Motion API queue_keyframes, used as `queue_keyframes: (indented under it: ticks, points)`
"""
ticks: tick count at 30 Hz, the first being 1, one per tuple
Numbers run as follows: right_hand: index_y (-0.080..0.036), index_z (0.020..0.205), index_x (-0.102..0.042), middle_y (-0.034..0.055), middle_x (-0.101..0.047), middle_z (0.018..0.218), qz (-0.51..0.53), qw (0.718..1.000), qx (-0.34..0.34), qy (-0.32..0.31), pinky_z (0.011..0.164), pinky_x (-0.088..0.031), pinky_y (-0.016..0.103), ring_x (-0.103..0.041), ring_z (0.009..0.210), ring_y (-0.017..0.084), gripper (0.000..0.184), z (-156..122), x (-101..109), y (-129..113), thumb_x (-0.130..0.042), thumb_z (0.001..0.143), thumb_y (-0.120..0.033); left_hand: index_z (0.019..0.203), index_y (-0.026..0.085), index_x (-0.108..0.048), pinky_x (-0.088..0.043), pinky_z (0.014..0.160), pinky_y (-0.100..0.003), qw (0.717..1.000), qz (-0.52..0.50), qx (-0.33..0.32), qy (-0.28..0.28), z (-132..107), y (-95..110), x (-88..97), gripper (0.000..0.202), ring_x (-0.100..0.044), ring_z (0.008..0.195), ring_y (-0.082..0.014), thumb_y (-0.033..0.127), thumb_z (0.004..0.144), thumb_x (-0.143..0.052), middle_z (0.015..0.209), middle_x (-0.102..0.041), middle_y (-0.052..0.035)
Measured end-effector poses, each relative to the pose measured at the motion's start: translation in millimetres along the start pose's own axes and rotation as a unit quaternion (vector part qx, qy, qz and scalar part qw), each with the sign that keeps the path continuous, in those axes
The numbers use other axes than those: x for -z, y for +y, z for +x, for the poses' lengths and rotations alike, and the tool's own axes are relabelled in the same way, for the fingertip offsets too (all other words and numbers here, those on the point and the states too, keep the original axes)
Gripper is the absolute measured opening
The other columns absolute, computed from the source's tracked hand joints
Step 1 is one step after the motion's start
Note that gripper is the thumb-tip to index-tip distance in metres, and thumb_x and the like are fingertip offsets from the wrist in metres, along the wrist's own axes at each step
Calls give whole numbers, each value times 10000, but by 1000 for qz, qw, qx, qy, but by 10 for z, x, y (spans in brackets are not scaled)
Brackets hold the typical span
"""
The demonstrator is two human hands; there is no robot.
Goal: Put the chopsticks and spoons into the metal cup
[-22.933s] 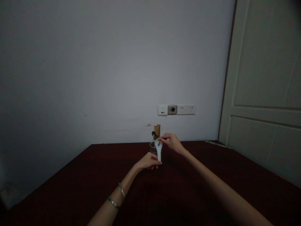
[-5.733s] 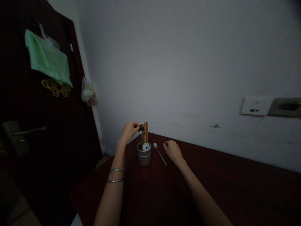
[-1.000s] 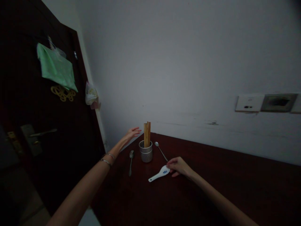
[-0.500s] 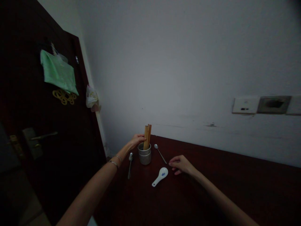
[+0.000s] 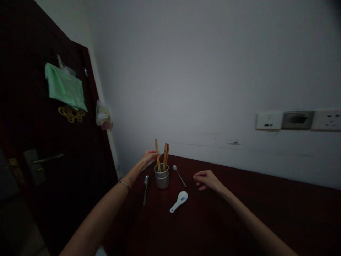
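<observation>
A small metal cup (image 5: 162,179) stands near the far left corner of the dark red table (image 5: 239,220) and holds wooden chopsticks (image 5: 166,156). My left hand (image 5: 148,157) pinches one chopstick (image 5: 157,159) and tilts it left, away from the rest. My right hand (image 5: 208,179) hovers low over the table with loosely curled fingers, holding nothing. A white ceramic spoon with a blue mark (image 5: 179,201) lies in front of the cup. One metal spoon (image 5: 145,188) lies left of the cup, another (image 5: 179,175) lies to its right.
The table's left edge drops off beside a dark door (image 5: 39,142) with a handle (image 5: 45,159); a green cloth (image 5: 65,87) and a small bag (image 5: 102,113) hang there. A white wall with sockets (image 5: 297,120) runs behind the table.
My left hand has closed on one chopstick and pulled it apart from the bundle. My right hand has let go of the white spoon and drawn back to the right.
</observation>
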State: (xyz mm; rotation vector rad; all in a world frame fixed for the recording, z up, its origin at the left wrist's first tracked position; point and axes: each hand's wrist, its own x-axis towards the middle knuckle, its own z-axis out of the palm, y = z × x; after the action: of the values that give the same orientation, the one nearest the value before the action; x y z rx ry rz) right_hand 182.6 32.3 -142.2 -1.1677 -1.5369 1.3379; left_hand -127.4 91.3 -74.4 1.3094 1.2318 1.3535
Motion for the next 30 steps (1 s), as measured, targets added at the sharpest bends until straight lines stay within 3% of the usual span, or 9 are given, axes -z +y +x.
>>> queue_keyframes:
  ticks: [7, 10, 12, 15, 19, 23, 30]
  points:
    - [-103, 806, -601, 31, -591, 680, 8, 997, 70, 34, 393, -487, 180, -552, 512, 80, 129, -100, -10, -402, -558, 718, -186, 708, 93, -560, -495, 718, -297, 981, -97, -112, 124, -14, 881, 43, 102, -617, 609, -124, 56, 640, -626, 706, -641, -71]
    - [-102, 871, -598, 39, -597, 700, 19, 991, 127, 39, 380, -477, 179, -550, 519, 84, 184, -121, -124, -681, -547, 728, -206, 717, 82, -570, -496, 714, -280, 980, -119, -141, 79, -70, 1203, -100, 83, -629, 642, -131, 55, 655, -618, 731, -650, -81]
    - [-109, 921, -601, 58, -614, 760, 27, 983, 180, 39, 371, -469, 174, -558, 558, 94, 250, -125, -219, -870, -547, 736, -268, 738, 78, -579, -497, 715, -281, 984, -114, -137, 21, -142, 1309, -283, 102, -636, 681, -149, 68, 652, -633, 767, -655, -96]
    - [-111, 938, -623, 76, -631, 803, 16, 970, 235, 51, 355, -458, 176, -558, 577, 106, 344, -124, -355, -1098, -547, 730, -375, 762, 76, -589, -499, 710, -288, 989, -88, -107, -54, -273, 1321, -620, 119, -639, 700, -165, 91, 657, -644, 800, -659, -116]
    - [-98, 870, -656, 33, -622, 640, -12, 965, 256, 62, 352, -428, 181, -496, 449, 78, 342, -116, -453, -1228, -573, 704, -385, 763, 77, -599, -499, 718, -290, 983, -96, -112, -112, -397, 1256, -961, 123, -637, 719, -168, 111, 658, -654, 813, -660, -115]
    - [-92, 728, -658, 24, -620, 582, 12, 965, 257, 49, 363, -410, 183, -480, 414, 74, 291, -79, -429, -1221, -570, 699, -368, 787, 76, -601, -497, 720, -279, 981, -104, -114, -120, -405, 1207, -1065, 130, -635, 720, -159, 138, 681, -645, 802, -662, -107]
    - [-101, 768, -661, 29, -636, 619, 57, 967, 234, 78, 375, -422, 187, -507, 441, 86, 350, 62, -354, -1079, -600, 653, -426, 796, 75, -606, -501, 701, -323, 988, -48, -42, -138, -312, 949, -1124, 200, -620, 614, -148, 132, 626, -695, 731, -664, -98]
